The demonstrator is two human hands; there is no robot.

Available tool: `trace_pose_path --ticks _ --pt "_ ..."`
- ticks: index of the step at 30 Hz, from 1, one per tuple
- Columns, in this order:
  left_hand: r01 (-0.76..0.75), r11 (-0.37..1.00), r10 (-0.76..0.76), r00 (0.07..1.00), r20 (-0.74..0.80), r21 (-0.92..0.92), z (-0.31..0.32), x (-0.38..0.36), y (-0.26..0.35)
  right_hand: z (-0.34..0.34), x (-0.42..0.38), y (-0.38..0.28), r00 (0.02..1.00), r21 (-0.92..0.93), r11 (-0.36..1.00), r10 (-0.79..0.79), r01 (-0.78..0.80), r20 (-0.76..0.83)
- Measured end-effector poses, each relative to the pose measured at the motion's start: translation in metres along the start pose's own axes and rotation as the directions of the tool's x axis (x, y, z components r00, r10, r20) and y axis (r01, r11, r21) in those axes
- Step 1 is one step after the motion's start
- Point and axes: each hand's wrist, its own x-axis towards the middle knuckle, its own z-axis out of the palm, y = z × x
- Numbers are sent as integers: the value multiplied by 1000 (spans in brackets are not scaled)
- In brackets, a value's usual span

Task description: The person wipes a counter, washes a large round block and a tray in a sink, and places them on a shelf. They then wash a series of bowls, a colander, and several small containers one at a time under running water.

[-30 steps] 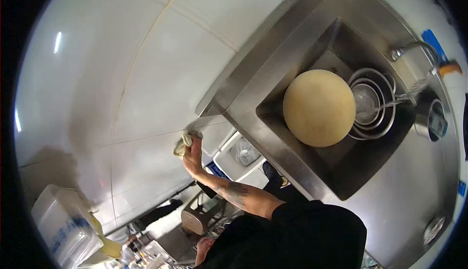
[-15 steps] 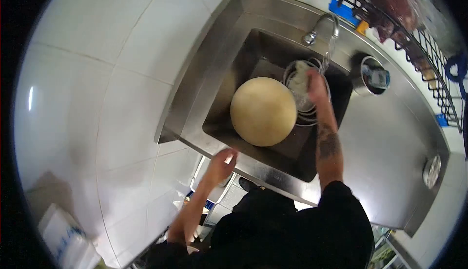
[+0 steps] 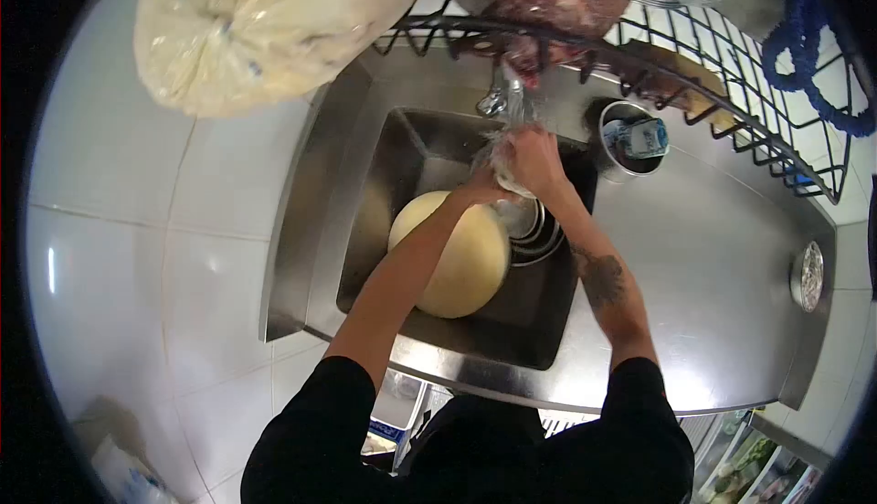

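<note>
We're right in the stream now! Our left hand point(image 3: 489, 187) and right hand point(image 3: 539, 159) come together under the running water point(image 3: 516, 106), fingers clenched around a pale, wet cloth point(image 3: 514, 188). It's above the sink point(image 3: 493, 339), close over the nested metal pots point(image 3: 541, 237), and our left forearm crosses the round yellow object point(image 3: 459, 271)!

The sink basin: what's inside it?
A pale round object and nested metal containers show. The left hand and right hand partly cover the containers; whatever lies under the round object is hidden.
</note>
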Motion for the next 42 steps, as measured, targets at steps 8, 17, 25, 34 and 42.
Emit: trace_pose_path --ticks 8,17,25,34,42 --pt "174 983 -156 963 -221 63 10 23 11 53 -49 47 447 890 -70 845 -450 292" --pt "-314 791 -190 691 -697 -526 40 11 19 65 -25 -1 549 889 -306 703 -339 452" --pt "-321 536 -524 599 -606 -781 9 13 -64 116 -9 -27 779 556 647 627 -522 2" --pt "245 962 -53 600 -798 121 -137 -175 22 113 122 -37 887 84 989 147 -122 -439" --pt "357 845 -535 556 -636 -399 -55 -450 67 148 174 -30 942 9 960 276 -280 -189"
